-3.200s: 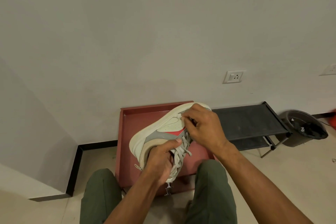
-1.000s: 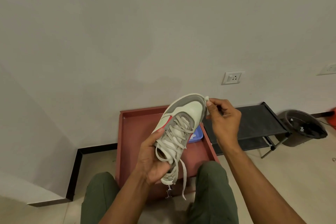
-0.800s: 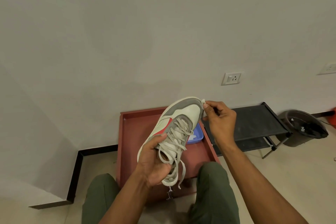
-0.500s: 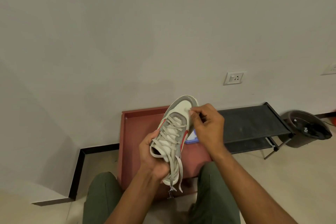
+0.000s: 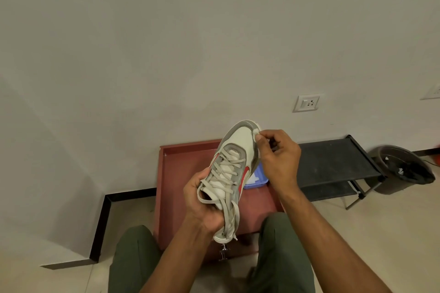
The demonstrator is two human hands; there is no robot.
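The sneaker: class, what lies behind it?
A blue container on the red tray peeks out; the sneaker and the right hand, pinching a white wad, cover most of it.

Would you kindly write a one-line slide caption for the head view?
Left hand holds a laced sneaker; right hand pinches a small white wad against its toe.

No legible text, apparently, on the shoe (image 5: 240, 147)
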